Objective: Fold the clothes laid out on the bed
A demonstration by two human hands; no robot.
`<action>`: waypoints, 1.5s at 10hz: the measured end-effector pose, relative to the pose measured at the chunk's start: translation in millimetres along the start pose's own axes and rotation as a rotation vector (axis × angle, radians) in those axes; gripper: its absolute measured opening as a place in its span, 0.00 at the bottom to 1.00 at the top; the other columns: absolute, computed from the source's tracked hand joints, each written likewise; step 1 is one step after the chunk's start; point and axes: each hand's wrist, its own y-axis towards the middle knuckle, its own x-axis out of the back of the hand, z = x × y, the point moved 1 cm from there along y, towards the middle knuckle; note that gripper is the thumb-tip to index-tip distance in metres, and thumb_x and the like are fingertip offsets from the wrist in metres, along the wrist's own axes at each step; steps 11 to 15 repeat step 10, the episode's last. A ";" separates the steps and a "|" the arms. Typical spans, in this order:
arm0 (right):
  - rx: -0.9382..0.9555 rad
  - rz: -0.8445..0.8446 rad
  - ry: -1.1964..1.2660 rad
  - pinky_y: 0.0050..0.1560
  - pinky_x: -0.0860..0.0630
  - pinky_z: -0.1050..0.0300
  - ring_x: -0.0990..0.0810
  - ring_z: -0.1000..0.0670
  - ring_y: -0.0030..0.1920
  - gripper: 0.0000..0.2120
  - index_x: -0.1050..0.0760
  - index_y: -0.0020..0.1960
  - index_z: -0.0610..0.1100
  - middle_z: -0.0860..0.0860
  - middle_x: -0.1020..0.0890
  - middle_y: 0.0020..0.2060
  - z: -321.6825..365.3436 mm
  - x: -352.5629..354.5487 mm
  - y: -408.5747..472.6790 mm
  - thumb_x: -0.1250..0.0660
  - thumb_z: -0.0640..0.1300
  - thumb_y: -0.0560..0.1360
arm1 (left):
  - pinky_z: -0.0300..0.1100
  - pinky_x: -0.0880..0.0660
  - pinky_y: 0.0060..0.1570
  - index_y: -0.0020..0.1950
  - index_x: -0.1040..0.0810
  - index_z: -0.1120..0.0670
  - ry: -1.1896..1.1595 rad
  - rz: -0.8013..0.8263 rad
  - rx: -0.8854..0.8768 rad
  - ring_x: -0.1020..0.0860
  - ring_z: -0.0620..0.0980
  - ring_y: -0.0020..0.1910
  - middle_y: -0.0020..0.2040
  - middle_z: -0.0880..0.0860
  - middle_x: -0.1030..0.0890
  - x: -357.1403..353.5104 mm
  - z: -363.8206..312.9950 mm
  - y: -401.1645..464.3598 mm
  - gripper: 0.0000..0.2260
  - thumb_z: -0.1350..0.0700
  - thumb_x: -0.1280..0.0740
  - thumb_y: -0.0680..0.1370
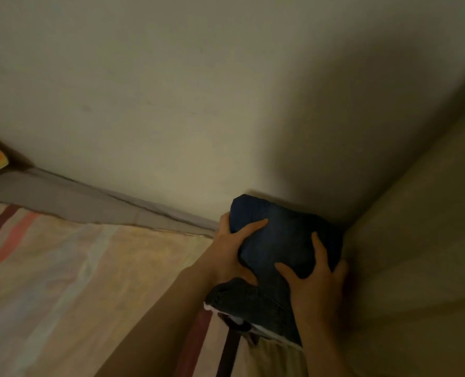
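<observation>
Folded dark-blue garment (283, 238): 1 bundle, in the bed's (90, 281) far corner against the wall (198, 104), atop a grey folded piece (250, 303). Left hand (231, 254) and right hand (318, 289) clasp its sides, fingers curled. Likely soft, thick, moderately heavy; grip opposite edges.

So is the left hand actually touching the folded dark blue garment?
Touching. The head view shows the left hand gripping the folded dark blue garment, its thumb lying across the top and the palm against the left edge.
</observation>
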 end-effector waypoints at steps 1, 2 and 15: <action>-0.047 -0.007 0.009 0.55 0.28 0.46 0.32 0.39 0.60 0.41 0.41 0.72 0.60 0.43 0.40 0.67 -9.2 -14.2 13.7 0.24 0.54 0.64 | 0.42 0.47 0.70 0.72 0.47 0.37 0.066 0.073 0.021 0.48 0.54 0.73 0.73 0.53 0.52 -7.8 13.4 21.6 0.49 0.49 0.19 0.61; -0.114 -0.007 -0.028 0.55 0.28 0.47 0.32 0.40 0.62 0.41 0.43 0.73 0.60 0.43 0.41 0.69 -23.4 -30.3 24.2 0.26 0.57 0.66 | 0.56 0.42 0.72 0.69 0.50 0.30 0.158 0.149 0.074 0.48 0.59 0.73 0.74 0.52 0.54 -17.4 25.2 38.6 0.49 0.49 0.20 0.61; 0.036 0.129 -0.458 0.72 0.42 0.45 0.50 0.44 0.74 0.30 0.52 0.76 0.54 0.48 0.49 0.76 8.7 -4.6 -8.6 0.45 0.59 0.78 | 0.55 0.42 0.72 0.73 0.57 0.36 0.376 0.031 0.233 0.47 0.57 0.76 0.77 0.54 0.63 -17.1 -15.7 -15.7 0.33 0.39 0.39 0.76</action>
